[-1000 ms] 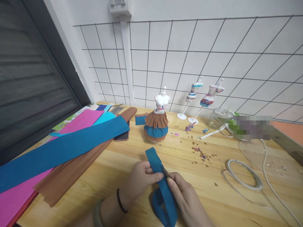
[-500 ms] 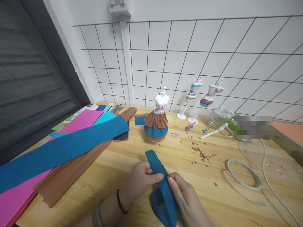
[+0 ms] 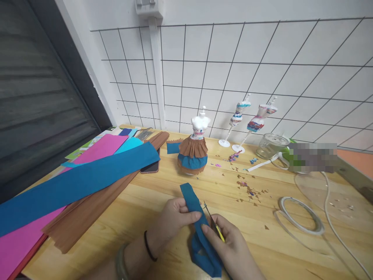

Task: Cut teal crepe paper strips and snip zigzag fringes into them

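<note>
My left hand (image 3: pixel 177 217) pinches a folded blue crepe paper strip (image 3: pixel 190 198) between thumb and fingers. The strip's lower end loops down toward the table's front edge. In my right hand (image 3: pixel 229 241) is a small pair of scissors (image 3: pixel 215 221) with yellow on the handle, their dark tips pointing up beside the strip's right edge. My right thumb lies against the strip. Straight ahead stands a small white dress form (image 3: pixel 199 126) wearing a gathered skirt (image 3: pixel 192 155) of brown and blue tiers.
Blue (image 3: pixel 87 181), pink and brown (image 3: pixel 70 233) crepe sheets lie on the left, partly over a phone (image 3: pixel 150 165). Two more dress forms (image 3: pixel 258 120), a glass jar (image 3: pixel 272 144), brown scraps (image 3: pixel 252 190), a tape roll (image 3: pixel 301 216) and a white cable (image 3: pixel 329 210) are on the right.
The scissors have drawn away from the strip's right edge, and their blades and yellow handle now show. My left hand keeps its hold on the strip.
</note>
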### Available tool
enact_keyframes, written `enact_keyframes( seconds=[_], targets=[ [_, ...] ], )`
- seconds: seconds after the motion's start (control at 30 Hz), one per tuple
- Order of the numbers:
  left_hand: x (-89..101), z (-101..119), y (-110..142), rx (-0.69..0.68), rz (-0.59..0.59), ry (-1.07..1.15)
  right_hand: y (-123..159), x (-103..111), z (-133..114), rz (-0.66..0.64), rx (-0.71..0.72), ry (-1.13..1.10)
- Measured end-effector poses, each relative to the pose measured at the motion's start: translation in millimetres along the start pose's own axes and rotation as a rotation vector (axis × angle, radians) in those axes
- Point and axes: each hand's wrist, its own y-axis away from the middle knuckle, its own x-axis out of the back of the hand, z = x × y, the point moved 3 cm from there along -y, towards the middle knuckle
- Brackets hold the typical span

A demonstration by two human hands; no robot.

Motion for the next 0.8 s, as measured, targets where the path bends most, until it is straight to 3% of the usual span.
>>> enact_keyframes(
  seconds=[0.27,0.47,0.8],
  targets=[
    [8.2,4.2,-1.3,0.007,0.077,0.048,2.2,-3.6,7.3,-0.098,-0.162,-0.144],
    [1.7,6.8,2.8,0.044,0.057,0.077,4.6,2.3,-1.8,-0.064,-0.023,0.029],
    [-1.8,3.7,2.6,0.042,0.023,0.114,3.2,1.4,-5.4,-0.123,0.017,0.215]
  ],
)
